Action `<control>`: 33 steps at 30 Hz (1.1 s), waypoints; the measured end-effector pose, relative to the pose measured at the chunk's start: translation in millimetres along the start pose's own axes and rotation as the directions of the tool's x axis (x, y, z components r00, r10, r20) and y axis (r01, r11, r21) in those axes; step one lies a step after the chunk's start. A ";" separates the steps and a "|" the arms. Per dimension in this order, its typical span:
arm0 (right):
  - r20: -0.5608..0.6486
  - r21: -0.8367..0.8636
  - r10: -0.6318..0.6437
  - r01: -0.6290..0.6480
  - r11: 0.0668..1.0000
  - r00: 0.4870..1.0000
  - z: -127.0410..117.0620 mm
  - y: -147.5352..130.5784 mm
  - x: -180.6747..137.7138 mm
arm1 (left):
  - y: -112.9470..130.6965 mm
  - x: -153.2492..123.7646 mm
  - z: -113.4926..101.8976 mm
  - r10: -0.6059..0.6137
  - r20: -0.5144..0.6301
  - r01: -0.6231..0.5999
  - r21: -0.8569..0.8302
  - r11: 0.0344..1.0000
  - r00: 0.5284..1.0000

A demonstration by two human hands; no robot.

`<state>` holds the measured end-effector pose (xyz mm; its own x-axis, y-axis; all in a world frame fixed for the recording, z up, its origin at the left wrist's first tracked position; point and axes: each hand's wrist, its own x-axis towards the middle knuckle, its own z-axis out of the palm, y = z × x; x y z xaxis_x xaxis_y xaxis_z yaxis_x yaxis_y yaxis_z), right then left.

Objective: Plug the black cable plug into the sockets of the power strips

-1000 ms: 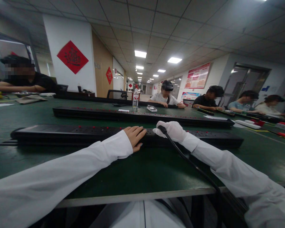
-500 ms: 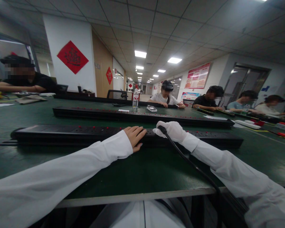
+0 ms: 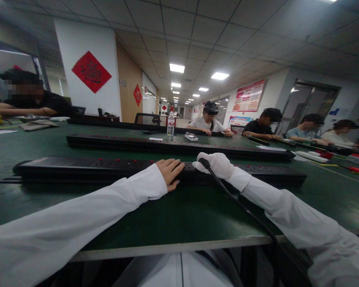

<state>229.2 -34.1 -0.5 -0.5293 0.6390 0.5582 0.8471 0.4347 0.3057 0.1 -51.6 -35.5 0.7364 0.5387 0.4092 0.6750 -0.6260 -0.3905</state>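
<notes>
A long black power strip (image 3: 77, 169) with red pieces along its top lies across the green table before me. My left hand (image 3: 170, 173), bare, rests on the strip's middle with its fingers stretched out. In a white glove, my right hand (image 3: 217, 164) is closed around a black power plug (image 3: 204, 162) at the strip, just right of my left hand. The plug's cord (image 3: 242, 205) runs down over the table edge. The plug's front end is hidden by the glove, so I cannot tell how far it sits in a socket.
A second black strip (image 3: 131, 144) lies parallel behind the first. Beyond it stand a water bottle (image 3: 170, 125) and a white device (image 3: 191, 136). Several people sit around the table. A cloth-like tan item (image 3: 38, 125) lies at the left, a white strip (image 3: 312, 156) at the right.
</notes>
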 end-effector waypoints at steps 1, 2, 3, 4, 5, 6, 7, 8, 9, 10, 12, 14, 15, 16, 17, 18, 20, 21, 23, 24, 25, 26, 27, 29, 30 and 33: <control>0.001 0.001 0.001 -0.001 1.000 1.000 0.0 0.0 0.1 | 0.1 0.1 0.9 -0.006 -0.007 0.006 0.002 1.000 1.000; 0.002 0.000 0.002 -0.002 1.000 1.000 0.1 -0.1 0.1 | 0.2 0.2 1.6 -0.011 -0.013 0.011 0.004 1.000 1.000; 0.001 -0.001 0.006 -0.006 1.000 1.000 0.2 -0.1 0.1 | 0.3 0.2 2.2 -0.014 -0.018 0.014 0.007 1.000 1.000; 0.000 -0.002 0.009 -0.009 1.000 1.000 0.4 0.0 0.2 | 0.3 0.2 2.6 -0.010 -0.018 0.010 0.009 1.000 1.000; -0.001 -0.003 0.012 -0.012 1.000 1.000 0.6 0.0 0.2 | 0.3 0.1 2.8 -0.004 -0.018 0.005 0.011 1.000 1.000; -0.001 0.000 0.012 -0.012 1.000 1.000 0.8 0.0 0.2 | 0.2 0.0 2.8 0.000 -0.018 0.000 0.012 1.000 1.000; -0.002 0.005 0.012 -0.012 1.000 1.000 0.9 0.1 0.1 | 0.2 -0.1 2.7 0.001 -0.018 -0.001 0.013 1.000 1.000; -0.001 0.011 0.010 -0.010 1.000 1.000 0.9 0.1 0.1 | 0.1 -0.2 2.4 0.000 -0.019 0.000 0.015 1.000 1.000; 0.000 0.015 0.009 -0.009 1.000 1.000 0.8 0.1 0.1 | 0.1 -0.4 2.0 -0.003 -0.020 0.003 0.016 1.000 1.000; 0.001 0.016 0.008 -0.008 1.000 1.000 0.8 0.1 0.1 | 0.1 -0.4 1.6 -0.005 -0.019 0.005 0.017 1.000 1.000; 0.003 0.017 0.006 -0.006 1.000 1.000 0.7 0.0 0.2 | 0.2 -0.4 0.5 -0.004 -0.010 0.005 0.018 1.000 1.000; -0.003 0.015 0.007 -0.007 1.000 1.000 0.9 0.0 0.3 | 0.6 -0.2 -0.8 -0.005 -0.001 0.005 0.016 1.000 1.000; -0.008 0.014 0.010 -0.009 1.000 1.000 1.0 0.1 0.4 | 0.9 -0.1 -1.3 -0.006 0.003 0.006 0.015 1.000 1.000; -0.012 0.016 0.011 -0.011 1.000 1.000 1.3 0.1 0.5 | 1.1 0.0 -1.8 -0.009 0.006 0.009 0.016 1.000 1.000; -0.015 0.019 0.012 -0.012 1.000 1.000 1.5 0.2 0.5 | 1.4 0.1 -2.2 -0.011 0.009 0.011 0.017 1.000 1.000; -0.017 0.023 0.012 -0.011 1.000 1.000 1.8 0.4 0.6 | 1.5 0.1 -2.6 -0.013 0.011 0.012 0.019 1.000 1.000; -0.017 0.035 0.006 -0.006 0.999 1.000 2.4 0.8 0.7 | 1.8 0.1 -3.4 -0.016 0.013 0.016 0.021 1.000 1.000; -0.020 0.037 0.005 -0.005 0.999 1.000 2.7 1.1 0.7 | 1.8 0.1 -3.8 -0.014 0.014 0.014 0.020 1.000 1.000; -0.027 0.043 0.005 -0.004 0.999 1.000 3.6 1.7 0.9 | 1.6 -0.1 -4.3 -0.009 0.015 0.009 0.018 1.000 1.000; -0.030 0.048 0.002 0.000 0.999 1.000 4.1 2.1 1.0 | 1.4 -0.1 -4.3 -0.007 0.015 0.007 0.018 1.000 1.000; -0.034 0.055 -0.003 0.004 0.999 0.999 4.4 2.4 1.2 | 1.1 -0.1 -4.0 -0.005 0.015 0.004 0.017 1.000 1.000; -0.039 0.061 -0.008 0.011 0.998 0.999 4.6 2.8 1.5 | 0.9 -0.1 -3.2 -0.003 0.015 0.003 0.017 1.000 1.000; -0.045 0.068 -0.017 0.020 0.997 0.999 4.5 3.2 1.8 | 0.5 0.0 -2.1 -0.004 0.013 0.004 0.017 1.000 1.000; -0.064 0.077 -0.038 0.043 0.996 0.997 3.5 4.0 2.7 | -0.1 0.2 1.0 -0.009 0.007 0.009 0.018 1.000 1.000; -0.073 0.081 -0.053 0.059 0.995 0.996 2.5 4.5 3.1 | -0.4 0.2 2.7 -0.013 0.002 0.013 0.020 1.000 1.000; -0.076 0.097 -0.111 0.119 0.988 0.991 -1.3 7.5 4.5 | -1.2 0.1 6.1 -0.013 -0.016 0.013 0.020 1.000 1.000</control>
<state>233.2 -28.8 5.3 -0.6152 0.5364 0.5778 0.7698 0.5667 0.2935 -0.4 -47.3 -39.9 0.7270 0.5377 0.4270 0.6852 -0.6075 -0.4017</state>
